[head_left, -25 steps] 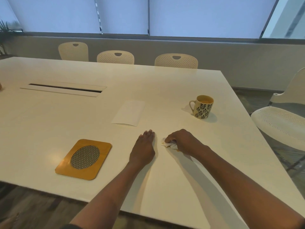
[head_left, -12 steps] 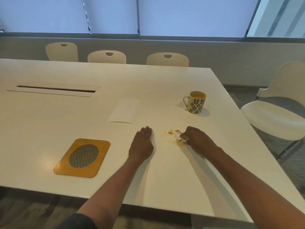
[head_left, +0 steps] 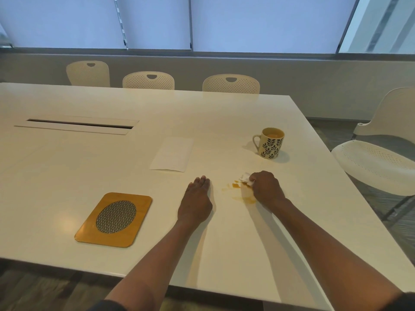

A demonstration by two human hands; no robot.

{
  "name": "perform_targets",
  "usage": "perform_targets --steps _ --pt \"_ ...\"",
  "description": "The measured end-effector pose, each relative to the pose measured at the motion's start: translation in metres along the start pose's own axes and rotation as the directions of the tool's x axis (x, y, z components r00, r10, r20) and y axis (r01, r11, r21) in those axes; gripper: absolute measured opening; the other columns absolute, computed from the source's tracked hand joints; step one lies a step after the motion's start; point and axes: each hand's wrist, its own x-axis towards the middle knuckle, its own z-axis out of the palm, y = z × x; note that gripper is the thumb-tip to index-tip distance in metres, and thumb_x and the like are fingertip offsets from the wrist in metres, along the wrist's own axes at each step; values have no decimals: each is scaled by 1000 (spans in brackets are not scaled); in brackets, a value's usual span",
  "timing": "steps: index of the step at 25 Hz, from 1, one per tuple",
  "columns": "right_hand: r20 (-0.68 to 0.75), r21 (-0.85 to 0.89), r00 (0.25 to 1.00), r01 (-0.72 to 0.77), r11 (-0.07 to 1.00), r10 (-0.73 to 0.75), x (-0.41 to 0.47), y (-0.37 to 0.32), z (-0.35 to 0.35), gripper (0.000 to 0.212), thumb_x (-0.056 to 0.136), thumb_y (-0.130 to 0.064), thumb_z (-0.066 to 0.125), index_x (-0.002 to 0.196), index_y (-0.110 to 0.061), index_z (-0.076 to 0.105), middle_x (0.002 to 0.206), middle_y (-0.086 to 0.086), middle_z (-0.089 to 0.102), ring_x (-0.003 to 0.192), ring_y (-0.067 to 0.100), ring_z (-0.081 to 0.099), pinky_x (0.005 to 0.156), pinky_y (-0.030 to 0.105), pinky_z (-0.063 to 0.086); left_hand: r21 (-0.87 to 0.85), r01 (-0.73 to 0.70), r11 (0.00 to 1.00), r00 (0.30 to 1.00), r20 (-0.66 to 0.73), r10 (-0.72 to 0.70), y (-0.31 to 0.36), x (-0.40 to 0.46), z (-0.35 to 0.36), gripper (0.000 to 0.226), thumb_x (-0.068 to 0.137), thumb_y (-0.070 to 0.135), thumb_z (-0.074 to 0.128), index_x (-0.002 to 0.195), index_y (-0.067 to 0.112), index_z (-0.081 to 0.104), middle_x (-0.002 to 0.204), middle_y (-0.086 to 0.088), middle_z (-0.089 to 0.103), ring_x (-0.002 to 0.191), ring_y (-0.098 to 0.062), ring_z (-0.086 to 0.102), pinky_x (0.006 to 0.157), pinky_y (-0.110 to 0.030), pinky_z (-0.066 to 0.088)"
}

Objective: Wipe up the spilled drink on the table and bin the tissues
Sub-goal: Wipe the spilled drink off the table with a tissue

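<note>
Orange spilled drink lies in small patches on the white table, between my two hands. My right hand is closed on a crumpled white tissue, pressed to the table at the spill's right edge; most of the tissue is hidden under the fingers. My left hand rests flat on the table, palm down, just left of the spill, holding nothing. A flat unused tissue lies beyond my left hand. No bin is in view.
A leaf-patterned mug with orange drink stands beyond my right hand. A gold trivet with a mesh oval lies near the front edge at left. A cable slot is set in the table. White chairs stand at the right and far side.
My right hand with the tissue slid right off the spill, uncovering orange patches, and now sits a little farther from me. My left hand stayed flat in place.
</note>
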Motion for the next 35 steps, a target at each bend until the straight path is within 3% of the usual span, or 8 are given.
perform_targets --steps 6,14,19,21,23,25,28,35 --pt "-12 47 984 180 983 -180 -19 -38 17 28 88 -4 53 107 -14 69 100 11 60 94 31 61 70 25 34 -17 -2 1000 1000 -11 2 2 -2 -3 69 88 -5 30 154 12 23 164 -1 17 151 -15 9 121 -28 3" --pt "86 -97 946 321 942 -314 -42 -16 -6 33 75 9 52 88 -16 70 93 6 61 90 29 56 73 37 47 -34 -15 999 1000 -3 15 3 -5 -5 68 87 -5 29 154 11 23 164 -2 17 152 -16 9 122 -29 3" --pt "208 -60 975 99 993 -85 -39 10 -33 18 77 -2 61 80 -16 73 88 2 64 88 22 62 65 24 38 -25 -19 1000 1000 -7 19 1 -6 -4 67 88 -3 30 154 10 22 164 -4 18 152 -17 9 123 -31 3" --pt "339 111 940 -83 990 41 -41 16 -42 20 78 0 59 81 -15 73 81 5 67 71 18 62 58 22 42 -29 -20 999 1000 -12 19 2 -7 -6 66 89 -3 31 153 9 23 163 -4 18 151 -17 10 122 -30 3" --pt "436 368 888 -327 871 149 -48 15 -48 24 80 7 54 81 -11 71 67 12 63 49 17 54 48 21 42 -17 -34 999 999 -20 34 3 -7 -6 65 89 -3 31 153 8 25 163 -5 21 151 -18 12 121 -30 4" --pt "295 468 921 -372 802 255 -41 21 -47 27 79 8 53 82 -11 72 64 12 63 49 19 53 49 23 40 -8 -39 999 999 -25 39 3 -7 -5 65 89 -3 31 152 8 25 162 -6 22 151 -19 13 121 -31 5" --pt "-42 222 952 -285 932 302 -30 31 -43 28 78 1 53 85 -17 74 90 7 69 80 23 59 65 26 41 -14 -28 1000 1000 -10 28 1 -6 -4 66 88 -3 31 153 9 23 163 -5 20 151 -19 11 122 -31 4" --pt "-83 -175 986 -158 972 145 -19 5 -15 15 87 -12 53 95 -4 64 102 16 64 99 34 60 78 35 47 -30 -20 999 1000 -8 20 2 -6 -6 68 87 -4 30 154 9 22 164 -4 18 151 -17 10 122 -30 3"
